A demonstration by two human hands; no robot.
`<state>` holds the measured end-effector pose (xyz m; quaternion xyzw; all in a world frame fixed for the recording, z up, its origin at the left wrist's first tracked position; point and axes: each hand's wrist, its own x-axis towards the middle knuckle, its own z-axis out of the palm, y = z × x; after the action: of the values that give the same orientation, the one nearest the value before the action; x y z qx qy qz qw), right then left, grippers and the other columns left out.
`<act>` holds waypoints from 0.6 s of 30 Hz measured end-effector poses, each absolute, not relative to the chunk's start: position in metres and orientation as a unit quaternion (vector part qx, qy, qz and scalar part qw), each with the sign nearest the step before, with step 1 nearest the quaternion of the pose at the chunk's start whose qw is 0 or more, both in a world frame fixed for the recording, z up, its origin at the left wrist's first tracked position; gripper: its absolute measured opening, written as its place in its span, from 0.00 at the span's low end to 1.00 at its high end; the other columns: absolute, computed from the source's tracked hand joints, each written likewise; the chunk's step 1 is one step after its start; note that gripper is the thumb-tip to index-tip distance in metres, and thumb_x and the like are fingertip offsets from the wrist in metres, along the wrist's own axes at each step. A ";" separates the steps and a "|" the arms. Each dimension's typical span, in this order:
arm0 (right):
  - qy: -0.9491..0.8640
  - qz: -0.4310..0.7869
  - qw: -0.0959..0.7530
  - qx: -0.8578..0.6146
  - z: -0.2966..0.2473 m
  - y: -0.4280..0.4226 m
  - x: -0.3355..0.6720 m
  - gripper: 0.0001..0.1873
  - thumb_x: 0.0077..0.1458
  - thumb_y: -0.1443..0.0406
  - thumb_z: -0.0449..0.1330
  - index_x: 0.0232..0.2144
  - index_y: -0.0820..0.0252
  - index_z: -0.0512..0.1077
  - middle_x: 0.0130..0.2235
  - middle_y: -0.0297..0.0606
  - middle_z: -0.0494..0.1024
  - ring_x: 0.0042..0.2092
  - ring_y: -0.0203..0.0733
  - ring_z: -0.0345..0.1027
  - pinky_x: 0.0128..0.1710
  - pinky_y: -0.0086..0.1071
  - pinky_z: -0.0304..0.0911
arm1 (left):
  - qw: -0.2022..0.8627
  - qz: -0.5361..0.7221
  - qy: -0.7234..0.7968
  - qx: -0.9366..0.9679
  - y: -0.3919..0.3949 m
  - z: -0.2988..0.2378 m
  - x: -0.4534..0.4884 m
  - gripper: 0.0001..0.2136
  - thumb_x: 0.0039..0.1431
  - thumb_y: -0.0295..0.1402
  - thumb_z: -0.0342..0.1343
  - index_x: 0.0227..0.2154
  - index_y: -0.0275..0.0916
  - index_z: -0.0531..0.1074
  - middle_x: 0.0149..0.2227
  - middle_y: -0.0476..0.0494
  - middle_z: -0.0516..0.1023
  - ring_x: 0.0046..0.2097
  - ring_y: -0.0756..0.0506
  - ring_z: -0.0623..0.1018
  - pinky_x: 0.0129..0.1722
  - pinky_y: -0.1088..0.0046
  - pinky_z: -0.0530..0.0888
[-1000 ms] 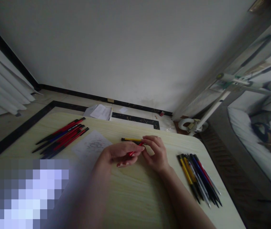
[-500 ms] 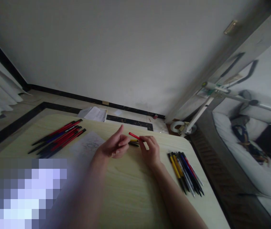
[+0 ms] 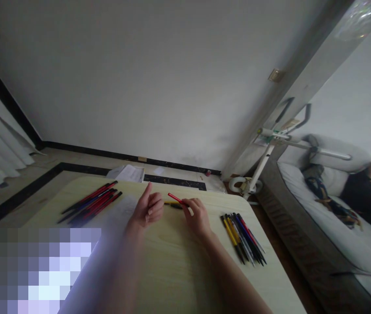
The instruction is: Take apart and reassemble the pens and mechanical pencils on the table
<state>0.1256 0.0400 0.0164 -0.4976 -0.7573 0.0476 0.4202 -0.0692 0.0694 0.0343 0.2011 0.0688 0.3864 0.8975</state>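
Note:
My right hand [image 3: 198, 216] pinches a red pen [image 3: 176, 199], which points up and to the left above the table's far part. My left hand [image 3: 148, 208] is beside it on the left, apart from the pen. Its thumb is raised and its fingers are curled in, with nothing visible in them. Between the hands, a yellow and black pen [image 3: 171, 203] lies on the table, partly behind my right hand. A bundle of yellow, silver, blue, red and black pens [image 3: 242, 237] lies right of my right forearm. Red and blue pens [image 3: 92, 201] lie in a group at the left.
The pale wooden table [image 3: 168, 261] has rounded corners. A scribbled paper sheet [image 3: 124, 207] lies by my left wrist. Papers in a box [image 3: 129, 173] stand on the floor behind. At the right are white exercise equipment [image 3: 263, 161] and a sofa [image 3: 290, 174] with a person [image 3: 365, 192] on it.
The camera view has tilted up and turned right, so the person on the sofa shows more. My left hand has drawn slightly away from the red pen, which stays in my right hand.

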 end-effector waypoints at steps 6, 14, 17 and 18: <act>-0.794 0.073 0.383 -0.467 0.015 0.029 0.122 0.09 0.53 0.68 0.53 0.36 0.56 0.71 0.32 0.39 0.73 0.36 0.40 0.65 0.36 0.34 0.63 | 0.879 0.416 0.097 0.210 0.057 0.033 -0.084 0.22 0.58 0.45 0.38 0.13 0.38 0.47 0.09 0.54 0.53 0.09 0.56 0.51 0.09 0.82 0.47; -0.817 0.105 0.324 -0.466 0.010 0.025 0.125 0.11 0.54 0.66 0.52 0.38 0.57 0.71 0.32 0.41 0.71 0.36 0.41 0.62 0.36 0.35 0.61 | 0.733 0.528 0.301 0.305 0.060 0.041 -0.076 0.18 0.55 0.40 0.46 0.15 0.38 0.50 0.11 0.57 0.52 0.11 0.57 0.50 0.12 0.80 0.47; -0.812 0.109 0.324 -0.472 0.009 0.026 0.127 0.11 0.54 0.66 0.51 0.38 0.56 0.71 0.32 0.41 0.71 0.36 0.41 0.62 0.36 0.35 0.61 | 0.557 0.591 0.439 0.385 0.060 0.043 -0.069 0.18 0.54 0.40 0.46 0.14 0.39 0.51 0.11 0.56 0.53 0.13 0.55 0.53 0.14 0.78 0.50; -0.811 0.109 0.324 -0.474 0.008 0.026 0.128 0.11 0.54 0.66 0.51 0.38 0.56 0.71 0.32 0.41 0.71 0.36 0.41 0.62 0.36 0.35 0.61 | 0.495 0.590 0.482 0.417 0.059 0.041 -0.068 0.18 0.54 0.40 0.46 0.14 0.39 0.52 0.12 0.56 0.53 0.14 0.55 0.54 0.15 0.78 0.51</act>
<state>0.1280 0.0259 0.0083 -0.4737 -0.8115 0.1088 0.3245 -0.0676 0.0587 0.0414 0.4173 0.4825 0.5897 0.4953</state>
